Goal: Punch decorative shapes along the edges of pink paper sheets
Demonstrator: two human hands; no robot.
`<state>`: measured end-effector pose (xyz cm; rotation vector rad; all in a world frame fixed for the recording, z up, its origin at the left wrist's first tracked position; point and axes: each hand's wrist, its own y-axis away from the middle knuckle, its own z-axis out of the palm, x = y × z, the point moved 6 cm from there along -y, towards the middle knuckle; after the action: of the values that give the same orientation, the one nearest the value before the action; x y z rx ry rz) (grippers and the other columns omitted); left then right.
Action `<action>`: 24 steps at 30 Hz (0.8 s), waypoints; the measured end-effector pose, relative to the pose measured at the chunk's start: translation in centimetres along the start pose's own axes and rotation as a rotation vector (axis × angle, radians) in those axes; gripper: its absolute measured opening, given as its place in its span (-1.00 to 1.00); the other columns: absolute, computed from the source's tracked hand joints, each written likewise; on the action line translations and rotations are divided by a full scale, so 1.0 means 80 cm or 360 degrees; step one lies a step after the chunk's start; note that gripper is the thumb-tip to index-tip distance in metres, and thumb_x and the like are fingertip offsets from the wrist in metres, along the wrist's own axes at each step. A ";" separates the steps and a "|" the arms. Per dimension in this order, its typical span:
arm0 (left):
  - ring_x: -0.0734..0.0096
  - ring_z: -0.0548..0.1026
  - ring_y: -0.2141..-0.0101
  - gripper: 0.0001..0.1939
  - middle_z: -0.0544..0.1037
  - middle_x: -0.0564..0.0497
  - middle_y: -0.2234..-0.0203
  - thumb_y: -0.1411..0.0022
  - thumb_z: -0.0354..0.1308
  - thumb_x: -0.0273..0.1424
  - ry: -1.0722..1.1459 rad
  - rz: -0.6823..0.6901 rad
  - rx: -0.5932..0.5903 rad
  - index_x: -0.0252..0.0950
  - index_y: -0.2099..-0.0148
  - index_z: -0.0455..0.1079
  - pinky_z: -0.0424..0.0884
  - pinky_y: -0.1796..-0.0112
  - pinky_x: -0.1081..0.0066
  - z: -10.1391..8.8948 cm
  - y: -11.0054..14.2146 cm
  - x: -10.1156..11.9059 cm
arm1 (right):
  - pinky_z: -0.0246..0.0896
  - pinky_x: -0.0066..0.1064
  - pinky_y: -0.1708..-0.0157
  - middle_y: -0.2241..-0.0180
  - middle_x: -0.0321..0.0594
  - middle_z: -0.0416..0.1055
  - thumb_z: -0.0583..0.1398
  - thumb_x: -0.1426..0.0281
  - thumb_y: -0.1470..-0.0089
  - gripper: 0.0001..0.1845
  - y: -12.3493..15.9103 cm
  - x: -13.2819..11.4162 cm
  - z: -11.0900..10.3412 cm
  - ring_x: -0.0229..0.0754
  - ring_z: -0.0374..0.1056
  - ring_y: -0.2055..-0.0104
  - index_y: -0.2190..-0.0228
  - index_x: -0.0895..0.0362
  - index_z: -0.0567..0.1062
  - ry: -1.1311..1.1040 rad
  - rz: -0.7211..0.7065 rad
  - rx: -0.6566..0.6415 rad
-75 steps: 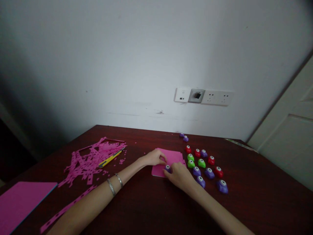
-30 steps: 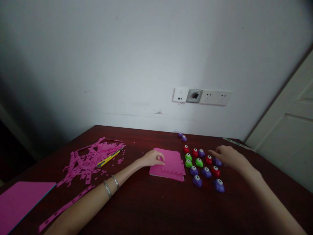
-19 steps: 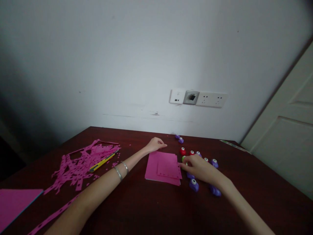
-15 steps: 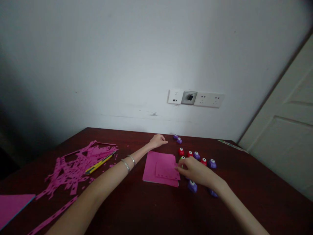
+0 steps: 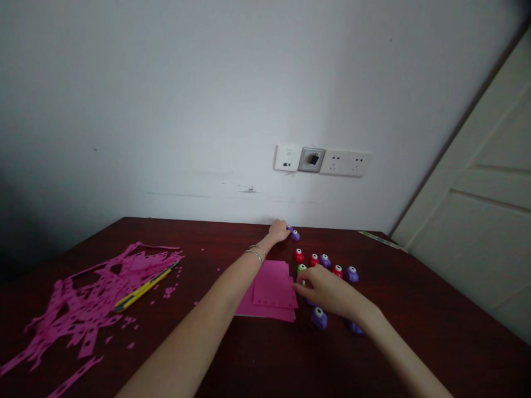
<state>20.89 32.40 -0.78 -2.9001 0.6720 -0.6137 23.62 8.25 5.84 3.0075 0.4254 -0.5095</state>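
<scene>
My left hand [image 5: 280, 231], a bracelet above its wrist, reaches to the table's back edge. Its fingers curl at a small purple craft punch [image 5: 289, 227] and partly cover it; a second purple punch [image 5: 295, 235] sits just beside. My right hand [image 5: 321, 283] is bent low, thumb and forefinger closed at the right edge of a small pink paper sheet [image 5: 274, 290]. That sheet, with holes along its lower edge, lies on larger pink paper [image 5: 249, 309]. A green punch [image 5: 302, 268] is partly hidden behind the right hand.
Red punches [image 5: 298, 255] and purple punches [image 5: 319, 318] stand around the right hand. At left lie a heap of punched pink strips [image 5: 83, 298], a yellow cutter knife [image 5: 145, 287] and paper bits. A ruler-like strip [image 5: 381, 240] lies far right, near the wall.
My left hand has moved forward and right, from above the pink paper to the far purple punch. The right hand stays at the paper's edge. The view has shifted slightly.
</scene>
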 end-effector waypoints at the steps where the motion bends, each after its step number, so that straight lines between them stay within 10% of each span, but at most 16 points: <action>1: 0.17 0.36 0.04 -0.64 0.43 -0.24 0.09 -0.12 0.11 -0.26 -0.0022 -0.0004 -0.0009 -0.37 0.08 0.39 0.29 0.10 0.35 0.002 -0.002 0.002 | -0.13 -0.44 0.57 0.56 -0.20 0.39 0.04 0.22 -0.08 -0.63 -0.001 0.001 0.000 -0.29 0.23 0.57 0.58 0.16 0.45 -0.0004 0.0005 -0.0005; 15: 0.28 0.48 0.24 -0.72 0.53 -0.20 0.24 -0.12 0.12 -0.27 0.0066 -0.0033 -0.0036 -0.36 0.20 0.47 0.33 0.26 0.42 -0.003 -0.011 0.000 | -0.12 -0.46 0.57 0.55 -0.19 0.41 0.03 0.23 -0.10 -0.63 -0.002 0.004 -0.002 -0.28 0.25 0.56 0.57 0.17 0.45 0.0026 0.0004 -0.0003; 24: 0.40 0.44 0.36 -0.73 0.54 -0.07 0.36 -0.12 0.12 -0.30 0.0281 0.0199 0.0148 -0.39 0.20 0.46 0.31 0.33 0.47 -0.087 -0.008 -0.018 | -0.14 -0.46 0.58 0.60 -0.24 0.37 0.02 0.24 -0.10 -0.62 0.000 0.003 -0.004 -0.32 0.18 0.59 0.60 0.16 0.41 -0.0002 -0.0086 0.0047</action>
<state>17.12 33.58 5.12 -2.7163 0.8148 -0.8666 23.92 8.36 6.09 3.0312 0.5048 -0.5259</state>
